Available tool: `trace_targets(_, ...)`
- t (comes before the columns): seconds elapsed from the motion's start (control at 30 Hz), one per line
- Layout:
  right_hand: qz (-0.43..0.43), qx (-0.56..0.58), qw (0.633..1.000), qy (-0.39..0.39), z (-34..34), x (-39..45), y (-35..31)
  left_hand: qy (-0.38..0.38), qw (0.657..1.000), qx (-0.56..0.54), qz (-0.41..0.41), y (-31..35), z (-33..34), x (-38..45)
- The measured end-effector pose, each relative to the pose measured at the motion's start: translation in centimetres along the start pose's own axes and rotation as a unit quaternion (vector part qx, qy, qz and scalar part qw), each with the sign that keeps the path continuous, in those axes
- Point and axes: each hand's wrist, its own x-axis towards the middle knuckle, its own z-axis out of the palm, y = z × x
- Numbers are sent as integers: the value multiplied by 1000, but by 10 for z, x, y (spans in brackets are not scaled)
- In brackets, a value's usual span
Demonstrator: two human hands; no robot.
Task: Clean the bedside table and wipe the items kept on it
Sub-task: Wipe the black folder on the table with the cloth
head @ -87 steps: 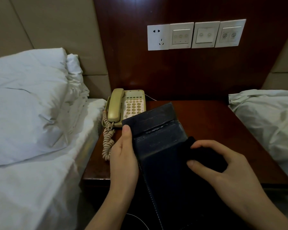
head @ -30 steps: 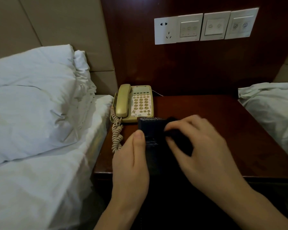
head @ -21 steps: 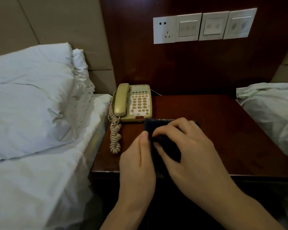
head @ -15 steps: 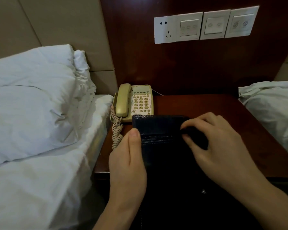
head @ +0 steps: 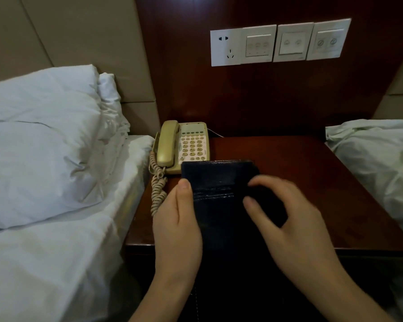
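two hands on one dark folder

one dark folder [head: 221, 182] overhangs the surface's [head: 300, 177] near edge. left hand [head: 177, 226] grips its left side; right hand [head: 286, 219] pinches one dark cloth [head: 265, 201] onto it. one phone [head: 184, 147] sits back left, touching the folder's corner; bare wood to the right.

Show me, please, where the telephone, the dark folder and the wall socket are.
telephone [head: 192, 147]: head view, on its keypad.
dark folder [head: 216, 175]: head view, on its upper flap.
wall socket [head: 226, 47]: head view, on its white plate.
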Motion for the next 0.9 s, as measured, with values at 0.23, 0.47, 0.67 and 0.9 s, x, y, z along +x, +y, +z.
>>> trace_targets(0.23,78,126,988,-37,2,-12,4,-52,989,-57,-128,9,-3,12)
trace_targets(0.47,60,77,993,66,-12,5,13,-157,979,-55,-120,-2,9,-18)
trace_targets(0.67,-134,-125,983,30,8,10,-5,-200,977,-56,-43,-9,18,-28)
trace_targets(0.9,-189,-176,964,63,-2,26,-1,-221,970,-76,-60,-7,12,-24)
